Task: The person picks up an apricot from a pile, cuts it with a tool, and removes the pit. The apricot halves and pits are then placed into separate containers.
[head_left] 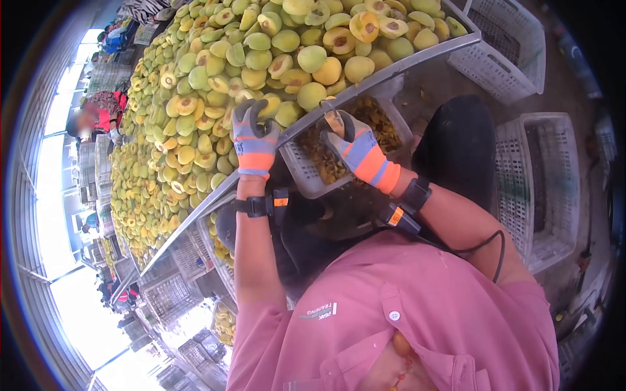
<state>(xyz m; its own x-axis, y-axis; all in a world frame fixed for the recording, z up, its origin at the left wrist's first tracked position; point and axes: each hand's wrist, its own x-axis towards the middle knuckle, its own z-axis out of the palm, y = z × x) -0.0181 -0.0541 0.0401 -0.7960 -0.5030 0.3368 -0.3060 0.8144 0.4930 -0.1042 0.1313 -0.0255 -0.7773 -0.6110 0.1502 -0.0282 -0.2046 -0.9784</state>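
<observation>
A metal-edged table is heaped with yellow-green peaches (pixel 312 58), many halved with the brown centre showing. My left hand (pixel 254 140), in a grey and orange glove, reaches over the table's edge among the fruit. Its thumb and fingers are apart in a curve, and no fruit shows held between them. Over the crate, my gloved right hand (pixel 362 153) grips a wooden-handled tool (pixel 334 122) with a small curved metal end pointing toward the peaches. Below it, a white plastic crate (pixel 306 176) contains brown-orange pits and scraps.
The table's metal rim (pixel 417 57) runs diagonally in front of me. White crates (pixel 538 189) stand at my right, with another crate (pixel 502 49) beyond the table corner. Stacked crates (pixel 169 293) are at lower left. A person in red (pixel 107 117) is at far left.
</observation>
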